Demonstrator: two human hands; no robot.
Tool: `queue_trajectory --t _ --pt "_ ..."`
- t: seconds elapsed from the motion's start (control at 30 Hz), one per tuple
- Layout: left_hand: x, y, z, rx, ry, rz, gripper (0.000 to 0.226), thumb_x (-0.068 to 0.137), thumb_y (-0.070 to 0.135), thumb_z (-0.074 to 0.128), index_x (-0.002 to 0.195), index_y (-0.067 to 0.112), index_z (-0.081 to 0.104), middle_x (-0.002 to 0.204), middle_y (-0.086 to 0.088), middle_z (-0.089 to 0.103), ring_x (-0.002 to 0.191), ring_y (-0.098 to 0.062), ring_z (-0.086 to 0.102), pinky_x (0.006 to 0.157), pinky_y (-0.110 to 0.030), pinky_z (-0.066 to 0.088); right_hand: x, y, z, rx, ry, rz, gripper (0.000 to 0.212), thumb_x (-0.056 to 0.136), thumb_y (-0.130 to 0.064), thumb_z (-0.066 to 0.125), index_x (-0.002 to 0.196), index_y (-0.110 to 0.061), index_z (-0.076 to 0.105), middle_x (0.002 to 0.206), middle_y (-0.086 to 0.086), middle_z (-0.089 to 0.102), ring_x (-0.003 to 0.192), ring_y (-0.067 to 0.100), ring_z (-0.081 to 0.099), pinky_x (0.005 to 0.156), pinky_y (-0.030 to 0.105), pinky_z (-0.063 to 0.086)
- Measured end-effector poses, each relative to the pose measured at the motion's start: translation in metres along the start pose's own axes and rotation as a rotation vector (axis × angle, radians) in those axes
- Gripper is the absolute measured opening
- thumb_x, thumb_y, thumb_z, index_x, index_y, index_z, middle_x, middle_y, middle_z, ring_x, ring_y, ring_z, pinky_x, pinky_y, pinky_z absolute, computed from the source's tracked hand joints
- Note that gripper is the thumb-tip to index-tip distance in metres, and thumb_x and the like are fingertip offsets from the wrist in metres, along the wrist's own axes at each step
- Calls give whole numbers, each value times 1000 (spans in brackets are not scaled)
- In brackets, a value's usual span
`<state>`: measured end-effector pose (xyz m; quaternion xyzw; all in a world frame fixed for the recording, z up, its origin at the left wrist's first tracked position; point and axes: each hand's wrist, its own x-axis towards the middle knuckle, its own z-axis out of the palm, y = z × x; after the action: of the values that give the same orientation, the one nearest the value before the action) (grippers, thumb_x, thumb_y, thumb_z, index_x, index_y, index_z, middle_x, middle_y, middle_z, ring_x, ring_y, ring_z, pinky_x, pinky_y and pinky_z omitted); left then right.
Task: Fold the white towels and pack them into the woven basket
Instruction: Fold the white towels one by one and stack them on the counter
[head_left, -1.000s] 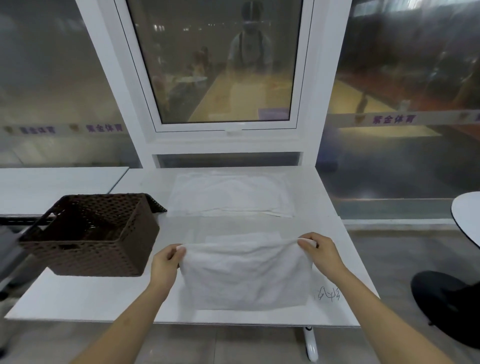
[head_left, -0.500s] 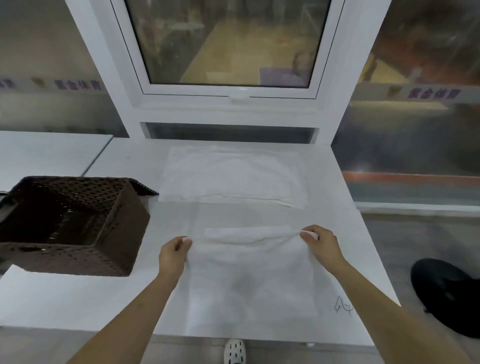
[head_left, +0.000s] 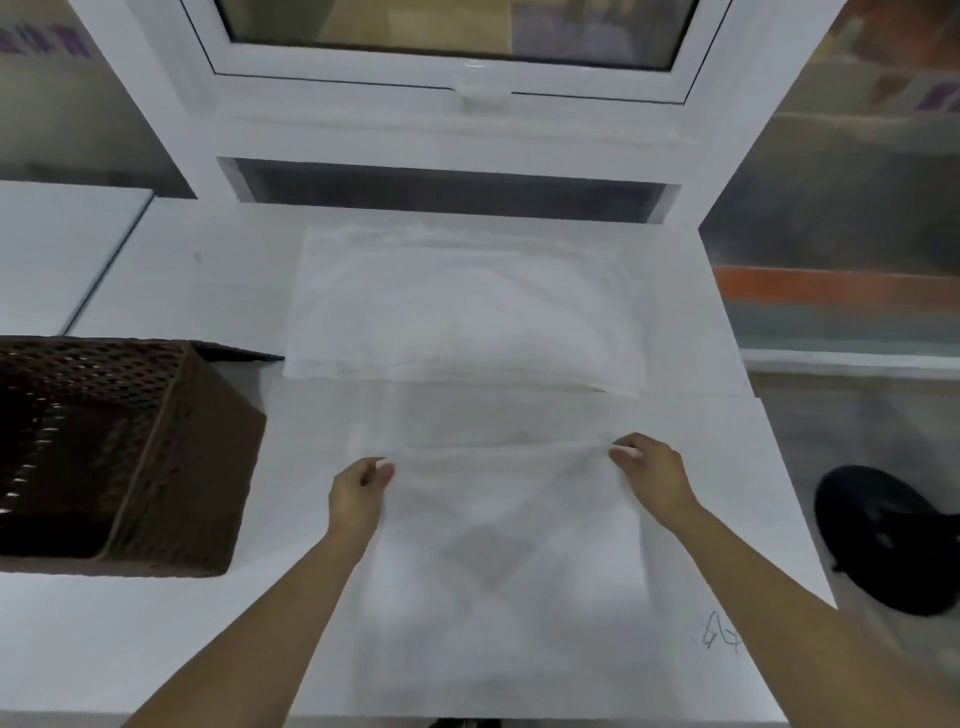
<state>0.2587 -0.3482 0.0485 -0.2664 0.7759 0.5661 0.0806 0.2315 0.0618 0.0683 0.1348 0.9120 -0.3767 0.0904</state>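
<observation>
Nearest the viewer, a white towel (head_left: 511, 545) lies spread on the white surface (head_left: 156, 639), its near part blurred and hard to tell from the tabletop. The left hand (head_left: 358, 493) pinches the towel's far-left corner between thumb and fingers; the right hand (head_left: 652, 475) pinches the far-right corner likewise, the far edge drawn taut between them. To fold well, both corners should likely travel together, kept level, and be laid squarely on the matching corners so that the edges align before the crease is pressed flat. To the left stands the woven basket (head_left: 171, 467), open-topped, no towel visible inside. Farther off, near the window frame (head_left: 467, 88), a second white towel (head_left: 457, 312) lies flat, not yet folded.
</observation>
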Motion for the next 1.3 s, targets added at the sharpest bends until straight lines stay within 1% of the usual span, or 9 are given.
queue_trajectory --t 0.2,0.43,0.57,0.7,0.77,0.87,0.97,1.1,1.3 --pt "38 -11 14 41 -9 -22 35 97 21 66 64 25 57 55 14 49 65 -18 47 66 -30 39 34 16 22 -114 14 -24 9 98 -31 66 94 -24 71 92 -8 71 89 15 66 80 34 52" --pt "59 -23 14 -8 10 -61 17 95 14 68 85 26 75 82 -3 75 82 -23 70 82 -43 58 48 28 54 -290 123 -116 12 96 -17 66 107 -18 71 108 4 68 99 28 64 83 42 53" --pt "46 -25 5 99 -2 43 10 97 15 66 99 22 73 92 5 73 85 -12 66 87 -33 53 28 30 62 -367 142 -225 22 91 -15 71 113 -17 70 119 6 68 103 32 64 83 45 55" --pt "5 -37 9 232 -88 159 16 97 9 65 112 11 72 106 3 69 91 -5 63 81 -4 44 -11 44 65 -407 102 -334 24 88 -13 74 111 -18 72 113 4 67 95 30 66 76 43 56" --pt "-16 -53 14 318 -140 221 17 97 10 66 113 13 72 110 5 68 94 -5 63 84 -5 43 -36 54 67 -429 81 -368 24 87 -14 75 110 -20 72 112 1 67 93 27 67 73 40 55" --pt "-48 -82 19 421 -205 298 16 97 15 67 112 18 72 112 8 67 103 -10 62 94 -22 47 -74 72 69 -452 29 -416 24 87 -16 75 110 -22 71 110 -1 66 91 23 66 73 38 55" --pt "-82 -117 23 554 -260 435 13 97 21 68 109 22 73 117 13 62 110 -5 54 96 -18 41 -113 96 72 -445 -59 -451 22 89 -19 74 111 -23 70 111 -5 64 93 19 65 78 36 55" --pt "-113 -155 22 707 -302 626 2 91 22 75 91 22 72 107 13 60 103 -7 51 87 -30 53 -155 129 71 -512 -235 -442 21 94 -33 67 114 -26 69 120 -8 62 110 18 63 87 29 46" --pt "-133 -185 5 907 -403 657 20 89 41 74 103 29 65 145 12 47 136 -9 40 99 -29 49 -182 147 59 -577 -427 -353 41 92 -48 65 129 -31 59 157 -17 34 140 8 40 104 29 44"
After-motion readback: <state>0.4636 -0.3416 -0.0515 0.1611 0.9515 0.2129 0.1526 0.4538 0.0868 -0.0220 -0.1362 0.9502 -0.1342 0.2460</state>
